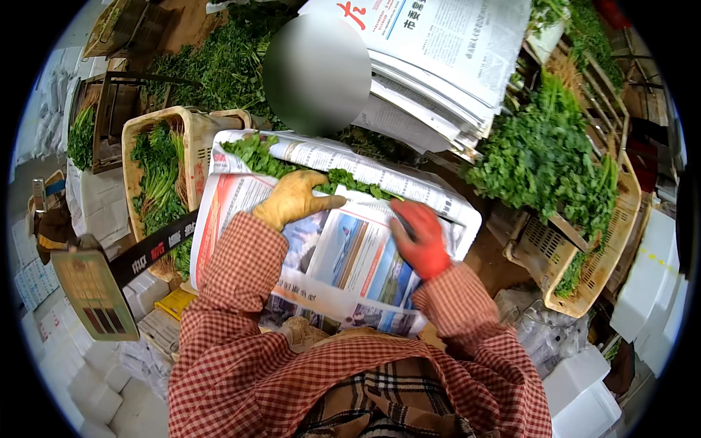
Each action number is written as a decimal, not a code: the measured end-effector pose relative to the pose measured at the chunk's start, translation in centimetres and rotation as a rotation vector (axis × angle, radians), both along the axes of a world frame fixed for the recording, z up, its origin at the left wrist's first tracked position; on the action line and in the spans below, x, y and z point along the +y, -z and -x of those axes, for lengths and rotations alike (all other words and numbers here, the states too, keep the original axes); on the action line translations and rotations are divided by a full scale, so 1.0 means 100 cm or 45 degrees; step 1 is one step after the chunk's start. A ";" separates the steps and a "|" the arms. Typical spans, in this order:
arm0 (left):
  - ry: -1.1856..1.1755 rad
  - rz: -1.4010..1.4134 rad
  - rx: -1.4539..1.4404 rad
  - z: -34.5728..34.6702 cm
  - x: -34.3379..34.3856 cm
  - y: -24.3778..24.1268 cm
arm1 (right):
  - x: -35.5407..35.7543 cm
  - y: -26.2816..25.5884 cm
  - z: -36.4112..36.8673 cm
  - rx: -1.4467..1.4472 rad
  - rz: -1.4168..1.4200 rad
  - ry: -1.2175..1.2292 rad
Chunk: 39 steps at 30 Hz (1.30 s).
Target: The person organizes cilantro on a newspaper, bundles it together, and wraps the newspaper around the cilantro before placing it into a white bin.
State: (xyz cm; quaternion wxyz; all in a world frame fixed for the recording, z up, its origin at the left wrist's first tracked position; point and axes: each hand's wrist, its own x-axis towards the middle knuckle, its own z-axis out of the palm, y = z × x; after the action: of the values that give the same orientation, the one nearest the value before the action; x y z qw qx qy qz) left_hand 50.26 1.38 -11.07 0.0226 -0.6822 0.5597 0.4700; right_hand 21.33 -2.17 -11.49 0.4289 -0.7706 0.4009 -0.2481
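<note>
A white foam box lined with newspaper (339,241) lies before me, with leafy green herbs (254,156) along its far side, partly under a fold of paper. My left hand (298,198), in a yellow glove, rests on the herbs and the near paper's edge, thumb spread out to the right. In a red glove, my right hand (420,238) is at the right part of the paper, fingers bent near the end of the greens; whether it grips anything is hidden. A stack of newspapers (438,60) stands beyond the box.
To the left is a plastic crate (205,137) of greens; at the right, another crate (597,274) has bunches of leafy herbs (547,153) over it. More greens (219,71) are heaped at the back left. A scale's display (96,295) stands near my left sleeve. White foam boxes (646,274) are at the right.
</note>
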 end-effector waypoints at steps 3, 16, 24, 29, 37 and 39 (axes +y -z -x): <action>-0.190 0.007 0.211 -0.005 0.000 -0.006 | -0.054 -0.014 0.046 0.072 0.138 0.146; -0.344 0.273 0.430 -0.013 0.010 0.015 | -0.125 0.032 -0.027 0.072 -1.849 -0.711; 0.157 0.678 0.198 -0.037 0.021 0.083 | -0.068 -0.089 0.013 0.098 -0.351 -0.559; -0.270 0.565 0.677 -0.025 0.016 0.067 | 0.070 -0.143 0.021 0.085 0.207 -0.052; -0.068 0.547 -0.242 -0.012 0.037 -0.028 | 0.173 -0.067 -0.024 0.560 0.462 -0.150; -0.196 1.398 -0.397 -0.007 0.092 -0.042 | 0.175 -0.065 -0.023 0.479 0.469 -0.137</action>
State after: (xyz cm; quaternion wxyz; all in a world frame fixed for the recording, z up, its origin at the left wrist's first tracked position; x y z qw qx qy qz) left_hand 51.01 10.54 -6.90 -0.2869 -0.6938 0.6605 0.0045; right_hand 23.65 15.30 -5.01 0.2120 -0.8883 0.3802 -0.1463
